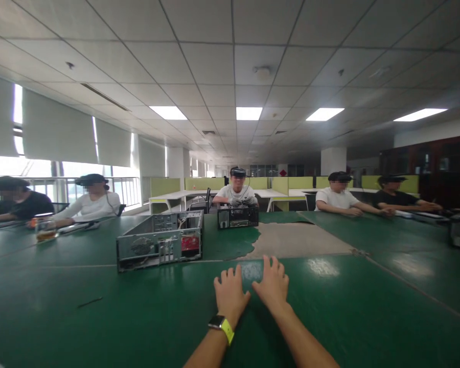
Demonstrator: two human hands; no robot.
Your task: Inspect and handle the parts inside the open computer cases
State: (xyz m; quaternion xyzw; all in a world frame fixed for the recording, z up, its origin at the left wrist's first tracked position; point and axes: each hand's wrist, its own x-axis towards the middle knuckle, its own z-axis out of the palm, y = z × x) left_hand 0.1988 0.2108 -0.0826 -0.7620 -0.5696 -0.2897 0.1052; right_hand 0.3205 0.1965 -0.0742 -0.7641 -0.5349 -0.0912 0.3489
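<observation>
My left hand [230, 295] lies flat on the green table [138, 317], fingers stretched out, a watch with a yellow band [222, 325] on its wrist. My right hand [273, 283] rests flat beside it, thumbs almost touching, fingers spread. Neither hand holds anything. An open grey computer case [160, 239] lies on its side on the table to the left, an arm's reach beyond my left hand.
A second open computer case [237, 215] stands farther back in front of a seated person. A worn bare patch [295, 239] shows in the table cover ahead. A glass with amber liquid [46, 229] stands far left. Other people sit around the table's left and right sides.
</observation>
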